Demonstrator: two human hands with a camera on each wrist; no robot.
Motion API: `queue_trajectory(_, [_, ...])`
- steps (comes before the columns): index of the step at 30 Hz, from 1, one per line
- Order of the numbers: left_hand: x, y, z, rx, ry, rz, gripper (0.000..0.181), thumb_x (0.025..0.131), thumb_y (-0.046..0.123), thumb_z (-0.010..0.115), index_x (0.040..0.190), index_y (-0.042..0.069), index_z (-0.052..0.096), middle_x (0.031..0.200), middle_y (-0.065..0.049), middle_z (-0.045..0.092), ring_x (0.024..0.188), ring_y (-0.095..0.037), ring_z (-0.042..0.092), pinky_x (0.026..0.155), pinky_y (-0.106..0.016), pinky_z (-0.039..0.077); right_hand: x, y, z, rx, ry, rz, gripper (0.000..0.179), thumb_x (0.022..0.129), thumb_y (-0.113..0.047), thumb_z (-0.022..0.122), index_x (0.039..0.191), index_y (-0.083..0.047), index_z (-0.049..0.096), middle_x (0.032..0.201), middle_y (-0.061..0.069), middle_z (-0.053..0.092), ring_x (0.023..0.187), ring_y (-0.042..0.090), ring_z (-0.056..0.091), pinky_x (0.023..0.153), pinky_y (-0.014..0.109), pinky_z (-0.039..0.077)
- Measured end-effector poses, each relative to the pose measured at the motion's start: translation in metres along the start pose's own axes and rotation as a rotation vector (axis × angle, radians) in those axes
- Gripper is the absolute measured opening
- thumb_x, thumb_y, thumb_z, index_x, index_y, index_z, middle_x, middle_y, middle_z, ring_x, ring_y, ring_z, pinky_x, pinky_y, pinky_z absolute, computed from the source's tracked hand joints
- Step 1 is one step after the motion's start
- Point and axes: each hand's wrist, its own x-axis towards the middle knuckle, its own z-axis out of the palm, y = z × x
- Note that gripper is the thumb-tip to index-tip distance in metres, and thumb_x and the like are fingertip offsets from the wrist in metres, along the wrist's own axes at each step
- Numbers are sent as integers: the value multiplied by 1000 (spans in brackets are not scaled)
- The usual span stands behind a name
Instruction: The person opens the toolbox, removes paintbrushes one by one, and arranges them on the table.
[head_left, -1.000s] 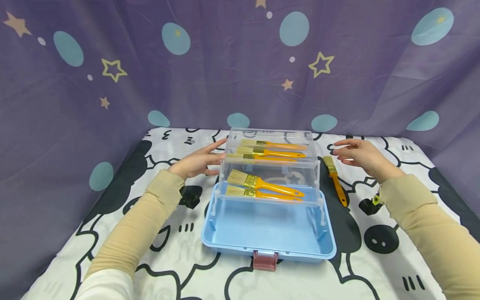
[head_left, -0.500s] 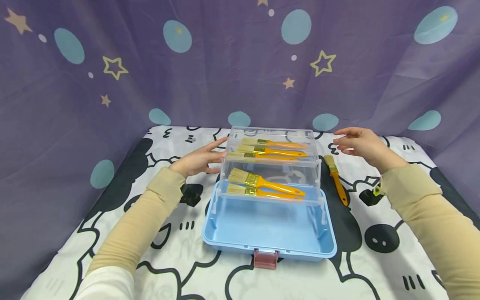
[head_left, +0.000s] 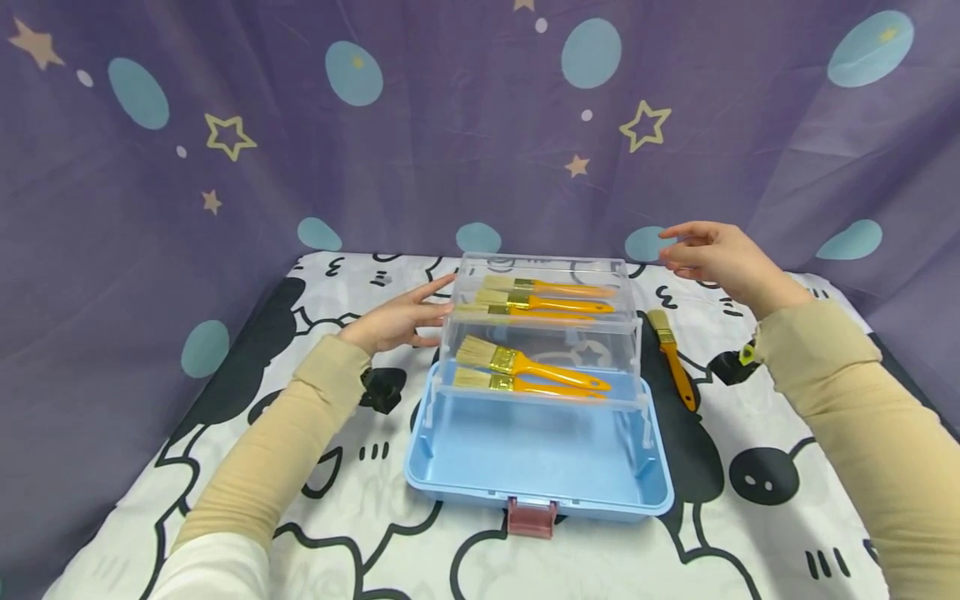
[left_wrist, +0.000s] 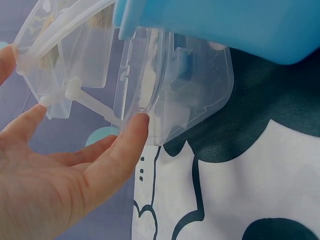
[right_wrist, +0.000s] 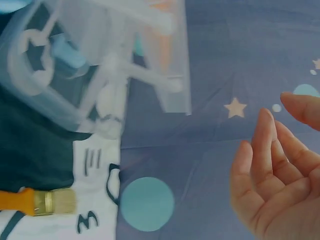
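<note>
A light-blue toolbox (head_left: 517,467) stands with its two clear trays raised in tiers. Several paintbrushes with orange handles lie in the upper tray (head_left: 540,326); two more, including a wide paintbrush (head_left: 525,367), lie in the lower tray (head_left: 540,403). At the left end of the trays my left hand (head_left: 390,323) spreads its fingers, fingertips right at the clear plastic and the hinged arm (left_wrist: 95,102) in the left wrist view. My right hand (head_left: 731,258) is raised at the back right, apart from the box, with nothing in its loosely bent fingers (right_wrist: 265,140).
One loose paintbrush (head_left: 677,367) lies on the cloth right of the box. The clear lid (left_wrist: 210,85) hangs open behind. A pink latch (head_left: 531,518) juts out in front. A purple curtain (head_left: 450,133) closes off the back.
My right hand has risen and moved back, from beside the loose paintbrush to higher up near the curtain. My left hand, the trays and the paintbrushes have stayed put.
</note>
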Motion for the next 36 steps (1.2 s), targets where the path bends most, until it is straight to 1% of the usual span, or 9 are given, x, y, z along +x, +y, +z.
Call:
queue_trajectory(6, [0, -1, -1, 5, -17, 12, 69, 100, 27, 49, 153, 36, 6, 158, -11, 12, 142, -40, 17, 108, -56, 30, 7, -15, -3, 10, -26, -43, 54, 96, -28, 56, 140, -2, 39, 95, -23, 58, 87, -6, 59, 76, 14, 50])
queue_trajectory(9, [-1, -1, -1, 3, -20, 15, 69, 100, 27, 49, 153, 36, 5, 158, -11, 14, 142, -40, 17, 108, -57, 29, 10, -22, -1, -16, -20, -43, 54, 95, -29, 58, 139, -4, 41, 104, -16, 59, 88, -4, 58, 78, 15, 50])
queue_trajectory(12, [-1, -1, -1, 2, -18, 14, 69, 99, 27, 49, 153, 36, 6, 158, -11, 14, 142, -40, 17, 108, -57, 29, 14, -29, 3, -59, -19, -30, 55, 94, -32, 59, 140, -6, 42, 120, -1, 60, 91, 0, 57, 90, 26, 49])
queue_trajectory(15, [-1, -1, 0, -1, -16, 13, 69, 99, 27, 49, 153, 37, 7, 158, -11, 11, 142, -40, 16, 108, -57, 29, 17, -36, 8, -101, -35, -26, 56, 94, -34, 58, 141, -8, 42, 134, 12, 53, 103, 11, 58, 102, 41, 43])
queue_trajectory(17, [-1, -2, 0, -3, -15, 15, 68, 99, 26, 49, 153, 36, 7, 159, -11, 8, 142, -40, 15, 108, -57, 29, 19, -41, 11, -116, -53, -27, 56, 94, -33, 58, 142, -8, 41, 138, 18, 48, 111, 21, 56, 104, 47, 39])
queue_trajectory(19, [-1, -2, -1, -7, -20, 22, 68, 100, 26, 48, 153, 35, 7, 159, -12, 5, 143, -41, 13, 108, -58, 29, 21, -46, 14, -133, -65, -28, 57, 94, -34, 58, 142, -9, 41, 138, 19, 48, 118, 28, 53, 104, 48, 39])
queue_trajectory(21, [-1, -3, -1, -8, -26, 28, 68, 100, 26, 48, 153, 34, 6, 159, -13, 2, 143, -42, 12, 108, -58, 28, 23, -49, 16, -146, -82, -31, 57, 94, -34, 58, 143, -10, 41, 138, 18, 49, 120, 30, 51, 103, 47, 40])
queue_trajectory(27, [-2, -2, -1, -10, -26, 33, 69, 100, 27, 48, 153, 34, 6, 159, -13, 4, 142, -42, 12, 108, -58, 28, 30, -54, 24, -151, -147, -58, 53, 95, -29, 57, 142, -10, 42, 137, 18, 49, 123, 31, 50, 103, 46, 41])
queue_trajectory(36, [-1, -3, -1, -10, -23, 23, 69, 99, 27, 49, 153, 36, 7, 159, -12, 3, 143, -41, 12, 109, -57, 28, 39, -51, 44, -136, -278, -82, 49, 96, -21, 56, 141, -6, 42, 136, 22, 50, 123, 34, 49, 103, 49, 40])
